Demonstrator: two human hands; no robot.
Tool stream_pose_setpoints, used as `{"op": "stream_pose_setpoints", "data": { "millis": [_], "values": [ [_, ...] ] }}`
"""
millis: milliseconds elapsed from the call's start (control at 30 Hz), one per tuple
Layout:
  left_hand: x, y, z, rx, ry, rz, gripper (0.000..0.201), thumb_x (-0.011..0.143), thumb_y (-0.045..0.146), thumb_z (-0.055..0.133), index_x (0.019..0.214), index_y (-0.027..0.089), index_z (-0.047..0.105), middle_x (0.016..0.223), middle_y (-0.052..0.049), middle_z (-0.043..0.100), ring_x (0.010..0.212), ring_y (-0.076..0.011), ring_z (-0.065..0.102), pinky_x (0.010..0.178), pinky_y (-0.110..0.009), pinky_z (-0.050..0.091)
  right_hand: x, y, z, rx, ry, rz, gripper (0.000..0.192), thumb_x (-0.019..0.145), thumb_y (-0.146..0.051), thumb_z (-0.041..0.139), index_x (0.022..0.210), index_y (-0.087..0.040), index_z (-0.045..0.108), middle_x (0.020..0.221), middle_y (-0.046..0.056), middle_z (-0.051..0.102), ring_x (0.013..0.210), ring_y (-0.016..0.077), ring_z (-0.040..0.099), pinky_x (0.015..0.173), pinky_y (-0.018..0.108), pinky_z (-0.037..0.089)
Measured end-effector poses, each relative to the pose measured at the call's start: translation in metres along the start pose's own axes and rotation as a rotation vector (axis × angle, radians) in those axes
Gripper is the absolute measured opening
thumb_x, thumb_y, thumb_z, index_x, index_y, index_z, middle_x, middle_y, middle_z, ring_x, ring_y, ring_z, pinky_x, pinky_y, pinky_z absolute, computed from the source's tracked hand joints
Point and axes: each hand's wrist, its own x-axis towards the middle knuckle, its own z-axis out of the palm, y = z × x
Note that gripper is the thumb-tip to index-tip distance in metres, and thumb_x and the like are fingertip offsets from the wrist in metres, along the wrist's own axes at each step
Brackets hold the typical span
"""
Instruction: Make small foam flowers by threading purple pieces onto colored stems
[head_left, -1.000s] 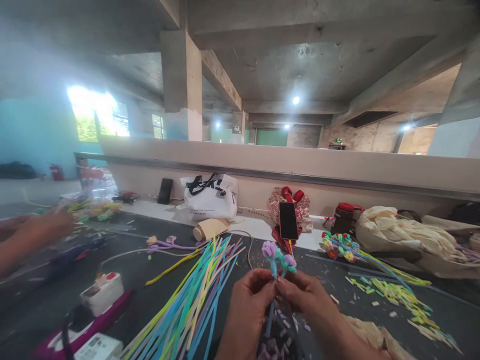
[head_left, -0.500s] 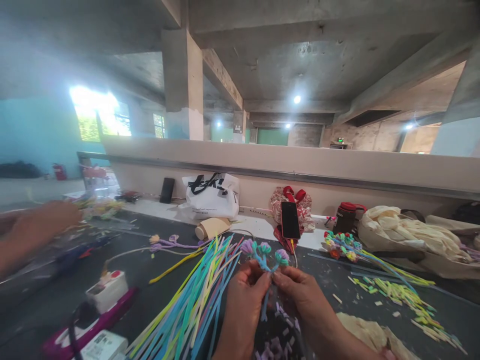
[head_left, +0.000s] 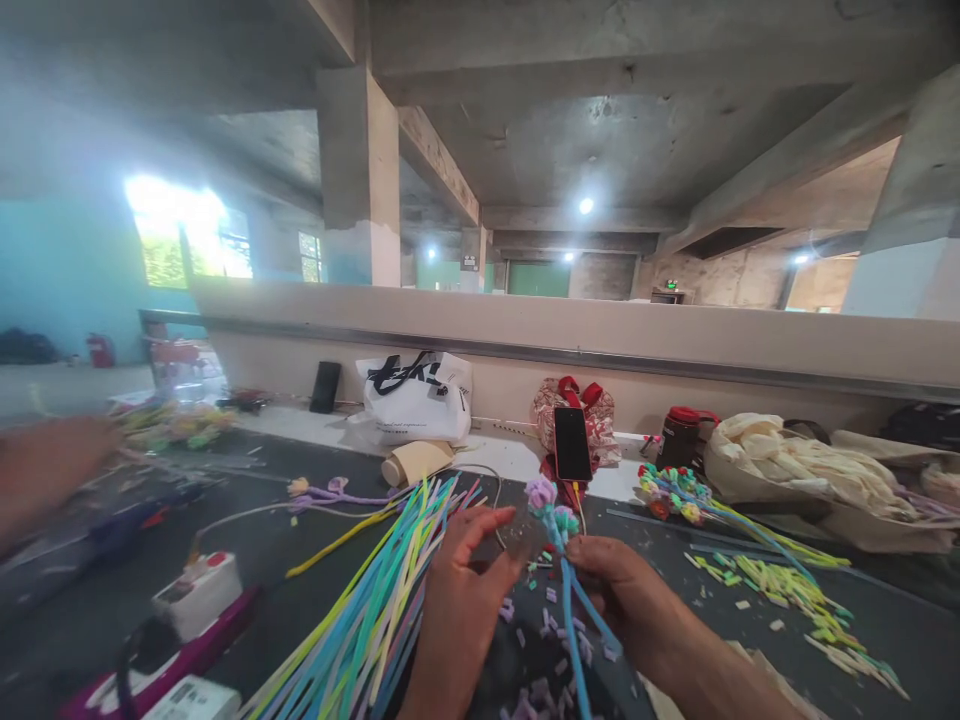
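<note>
Far to the left of the spread of coloured pipe cleaners (head_left: 375,610), a co-worker's blurred hand (head_left: 45,470) hovers over the dark table (head_left: 285,560), and nearer me a white power strip (head_left: 196,590) lies on that same side of the spread. Just right of the pipe cleaners my left hand (head_left: 457,600) is loosely open, thumb and forefinger apart, gripping nothing; I cannot tell whether its fingertips brush the stems. Further right, my right hand (head_left: 630,600) pinches the little pipe-cleaner flower sprig (head_left: 551,510) by its blue stems, the purple and teal blooms standing upright above my fingers and the stem ends (head_left: 577,650) trailing down toward me. Purple clippings (head_left: 540,620) are scattered between my hands. Beyond the spread, a phone (head_left: 572,443) leans against a red bag (head_left: 592,410), and well right of it lies a finished flower bunch (head_left: 675,492) with yellow-green offcuts (head_left: 780,585)
</note>
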Motion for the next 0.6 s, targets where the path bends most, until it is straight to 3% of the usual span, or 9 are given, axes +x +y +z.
{"op": "stream_pose_setpoints", "data": {
  "millis": [133, 267, 467, 600],
  "values": [
    [0.0, -0.004, -0.001, 0.087, -0.112, 0.18, 0.024, 0.057, 0.025, 0.063, 0.081, 0.024, 0.064, 0.1, -0.003, 0.055, 0.099, -0.0213, 0.047, 0.085, -0.035, 0.036, -0.006, 0.0, -0.003, 0.025, -0.045, 0.081, 0.011, 0.057, -0.021, 0.058, 0.056, -0.012, 0.052, 0.039, -0.007, 0.04, 0.032, 0.0031, 0.031, 0.033, 0.015, 0.02],
    [-0.003, 0.001, -0.002, 0.121, -0.151, 0.233, 0.034, 0.058, 0.022, 0.063, 0.092, 0.027, 0.061, 0.111, -0.003, 0.05, 0.107, -0.0223, 0.04, 0.093, -0.037, 0.026, -0.011, 0.002, -0.006, 0.021, -0.114, 0.154, 0.006, 0.057, -0.016, 0.052, 0.054, -0.011, 0.053, 0.039, -0.005, 0.042, 0.031, 0.0037, 0.034, 0.031, 0.015, 0.019],
    [-0.005, 0.01, -0.003, 0.208, -0.299, 0.228, 0.006, 0.061, 0.021, 0.06, 0.065, 0.022, 0.064, 0.09, -0.004, 0.058, 0.091, -0.0217, 0.048, 0.084, -0.033, 0.034, -0.016, -0.001, -0.007, 0.056, -0.138, 0.197, 0.012, 0.059, -0.017, 0.053, 0.049, -0.012, 0.05, 0.035, -0.007, 0.037, 0.029, 0.0024, 0.029, 0.031, 0.014, 0.019],
    [-0.005, 0.01, -0.004, 0.242, -0.288, 0.258, 0.018, 0.06, 0.024, 0.062, 0.078, 0.022, 0.063, 0.085, -0.003, 0.057, 0.086, -0.0202, 0.049, 0.08, -0.031, 0.036, -0.016, 0.002, -0.012, 0.035, -0.156, 0.194, 0.009, 0.058, -0.014, 0.052, 0.05, -0.011, 0.051, 0.037, -0.006, 0.041, 0.03, 0.0017, 0.03, 0.032, 0.014, 0.019]
  ]
}}
